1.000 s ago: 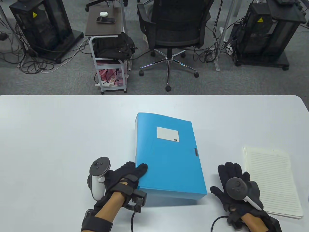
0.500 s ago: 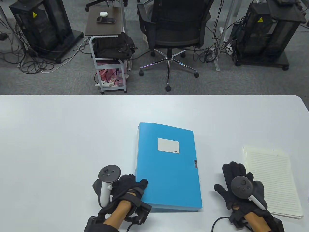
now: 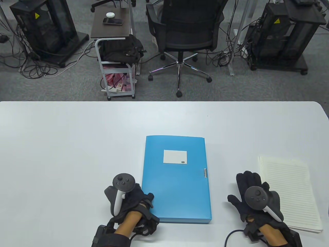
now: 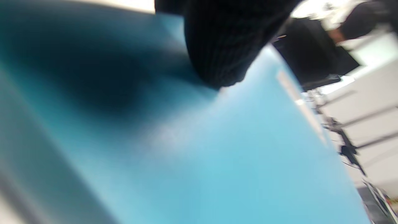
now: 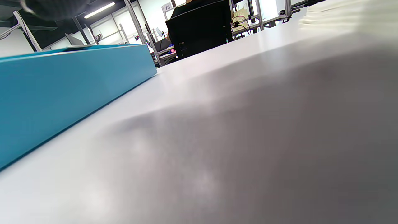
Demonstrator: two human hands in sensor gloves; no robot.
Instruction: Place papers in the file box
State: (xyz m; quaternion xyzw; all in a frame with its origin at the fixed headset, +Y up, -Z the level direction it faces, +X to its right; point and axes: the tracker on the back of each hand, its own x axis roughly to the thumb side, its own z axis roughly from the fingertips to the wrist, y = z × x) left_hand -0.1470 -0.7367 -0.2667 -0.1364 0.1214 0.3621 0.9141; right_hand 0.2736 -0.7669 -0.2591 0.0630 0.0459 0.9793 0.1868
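Note:
A closed blue file box (image 3: 177,180) with a white label lies flat on the white table (image 3: 64,144). My left hand (image 3: 137,199) holds its near left corner, thumb on the lid; the left wrist view shows a gloved fingertip (image 4: 224,53) on the blue lid (image 4: 236,161). A stack of lined papers (image 3: 289,191) lies at the right. My right hand (image 3: 248,194) rests flat and spread on the table between the box and the papers, holding nothing. The right wrist view shows the box's side (image 5: 68,84) and the papers' edge (image 5: 342,15).
Beyond the table's far edge stand an office chair (image 3: 185,33), a small cart (image 3: 115,59) and equipment racks (image 3: 43,28). A cable (image 3: 230,235) trails from my right wrist at the near edge.
The box, tilted up at its near end a second ago, has come down flat and turned square to the table. My left hand moved down and right with it. My right hand barely moved.

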